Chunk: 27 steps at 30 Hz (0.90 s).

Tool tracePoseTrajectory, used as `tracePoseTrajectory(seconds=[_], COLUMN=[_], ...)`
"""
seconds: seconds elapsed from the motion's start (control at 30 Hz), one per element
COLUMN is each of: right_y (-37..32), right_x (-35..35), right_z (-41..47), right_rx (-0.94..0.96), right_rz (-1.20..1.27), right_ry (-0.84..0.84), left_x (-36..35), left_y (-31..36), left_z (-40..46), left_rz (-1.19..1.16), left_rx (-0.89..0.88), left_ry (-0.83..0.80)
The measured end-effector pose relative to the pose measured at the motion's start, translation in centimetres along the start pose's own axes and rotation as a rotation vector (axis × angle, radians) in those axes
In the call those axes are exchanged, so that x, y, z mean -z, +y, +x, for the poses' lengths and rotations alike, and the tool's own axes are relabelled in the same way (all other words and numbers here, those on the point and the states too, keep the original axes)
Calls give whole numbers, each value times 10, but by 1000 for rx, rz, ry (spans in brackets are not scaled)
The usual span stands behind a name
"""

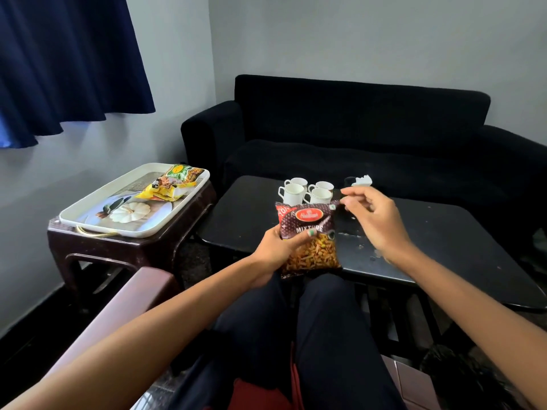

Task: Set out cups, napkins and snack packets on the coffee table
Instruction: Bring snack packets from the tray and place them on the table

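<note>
Snacks step: my left hand (276,247) grips the mixture packet (309,236) at frame centre; right hand (374,220), loosely curled, holds nothing. Next, lay it on the counter (444,232) below the cups (306,190).

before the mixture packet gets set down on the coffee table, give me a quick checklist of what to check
1. Grip: left hand holds the mixture packet by its left edge: ok.
2. Right hand free: fingers loosely curled near the packet's top corner; whether they pinch it: cannot tell.
3. Landing spot: bare coffee table right of the packet: ok.
4. Cups out of the way: four grouped behind the packet: ok.
5. Napkins out: white tissue in a dark holder: ok.
6. All packets moved: two remain on the tray: not ok.
</note>
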State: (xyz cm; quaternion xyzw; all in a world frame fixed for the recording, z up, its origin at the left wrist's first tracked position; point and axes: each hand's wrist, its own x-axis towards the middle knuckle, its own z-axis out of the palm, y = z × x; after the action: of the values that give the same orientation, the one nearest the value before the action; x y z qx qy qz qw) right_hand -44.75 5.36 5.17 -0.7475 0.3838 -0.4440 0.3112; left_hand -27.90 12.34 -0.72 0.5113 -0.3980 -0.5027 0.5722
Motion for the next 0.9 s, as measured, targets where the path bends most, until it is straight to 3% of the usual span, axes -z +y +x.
tracePoseTrajectory(seconds=[0.17, 0.4, 0.63, 0.9], right_y=[7, 11, 32, 69], right_x=[1, -20, -36, -78], right_z=[0, -11, -12, 3], right_rx=[-307, -327, -341, -583], right_rz=[222, 308, 354, 425], right_ry=[-157, -377, -259, -112], left_x=[4, 7, 13, 32], left_y=[6, 11, 11, 15], left_z=[3, 3, 17, 63], left_rz=[-212, -311, -281, -53], left_rx=[97, 114, 198, 347], left_ry=[55, 54, 92, 282])
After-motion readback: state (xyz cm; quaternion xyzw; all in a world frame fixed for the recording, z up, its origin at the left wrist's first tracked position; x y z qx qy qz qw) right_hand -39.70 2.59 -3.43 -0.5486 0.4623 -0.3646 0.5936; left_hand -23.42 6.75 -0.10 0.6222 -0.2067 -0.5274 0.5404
